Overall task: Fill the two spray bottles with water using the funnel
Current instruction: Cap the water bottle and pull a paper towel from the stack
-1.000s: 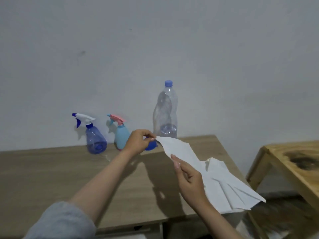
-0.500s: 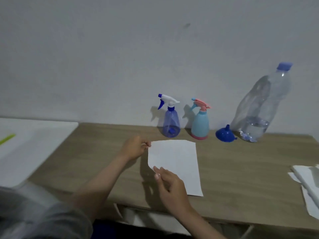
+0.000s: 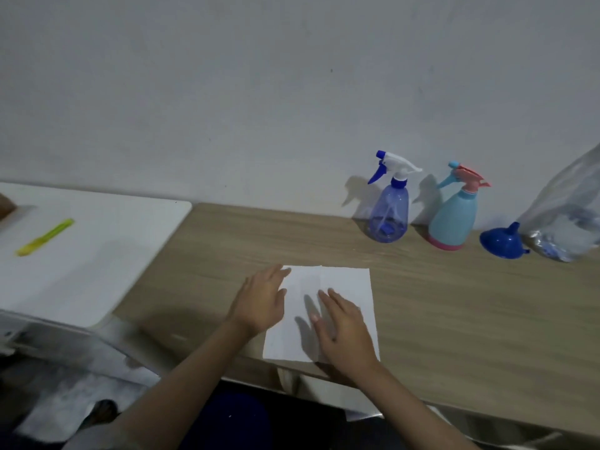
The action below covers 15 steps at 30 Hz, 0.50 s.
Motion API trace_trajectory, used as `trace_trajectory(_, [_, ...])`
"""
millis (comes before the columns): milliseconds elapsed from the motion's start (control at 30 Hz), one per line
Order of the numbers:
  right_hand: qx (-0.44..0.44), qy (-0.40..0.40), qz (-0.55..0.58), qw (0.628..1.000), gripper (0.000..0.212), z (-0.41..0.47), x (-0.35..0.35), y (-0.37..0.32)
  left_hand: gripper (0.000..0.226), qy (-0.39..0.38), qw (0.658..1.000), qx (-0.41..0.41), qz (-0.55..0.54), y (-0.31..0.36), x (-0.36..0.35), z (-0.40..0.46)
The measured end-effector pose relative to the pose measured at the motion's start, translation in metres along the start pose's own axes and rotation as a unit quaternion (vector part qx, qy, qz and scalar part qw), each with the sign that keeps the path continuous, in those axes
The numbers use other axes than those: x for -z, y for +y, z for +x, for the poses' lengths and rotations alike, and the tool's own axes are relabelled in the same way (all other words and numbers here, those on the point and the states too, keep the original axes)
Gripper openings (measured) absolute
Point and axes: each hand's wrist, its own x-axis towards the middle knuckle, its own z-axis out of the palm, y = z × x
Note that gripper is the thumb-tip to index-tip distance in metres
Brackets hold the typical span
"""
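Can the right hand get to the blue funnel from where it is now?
Probably yes. The right hand lies flat on the white paper, holding nothing, and the blue funnel sits mouth-down further back to the right. Only bare wooden table shows between them, so the way looks free.

I see translucent blue spray bottle [image 3: 388,212], white trigger; at its 3 o'clock, light-blue opaque spray bottle [image 3: 452,219], pink trigger and base; dark-blue plastic funnel [image 3: 502,242]; white paper sheet [image 3: 337,297]; wood-grain tabletop [image 3: 454,303].
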Motion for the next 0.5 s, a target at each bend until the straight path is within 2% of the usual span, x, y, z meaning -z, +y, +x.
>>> trace_trajectory(100, [0.002, -0.07, -0.121, 0.99, 0.077, 0.017, -0.002, 0.014, 0.054, -0.062, 0.998, -0.019, 0.019, 0.014, -0.019, -0.017])
trace_trajectory(167, [0.006, -0.093, -0.151, 0.984, 0.064, 0.023, -0.01, 0.024, 0.058, -0.093, 0.993, -0.02, 0.064, 0.022, -0.03, -0.024])
trace_trajectory(233, [0.007, -0.105, -0.175, 0.979, 0.061, 0.023, -0.018, 0.034, 0.062, -0.114, 0.989, -0.013, 0.096, 0.025, -0.04, -0.027])
trace_trajectory(367, [0.008, -0.108, -0.198, 0.974, 0.068, 0.02, -0.019, 0.046, 0.091, -0.114, 0.986, -0.028, 0.119, 0.029, -0.055, -0.027])
trace_trajectory(500, [0.009, -0.11, -0.207, 0.972, 0.066, 0.017, -0.003, 0.061, 0.099, -0.103, 0.987, -0.038, 0.12, 0.046, -0.064, -0.022])
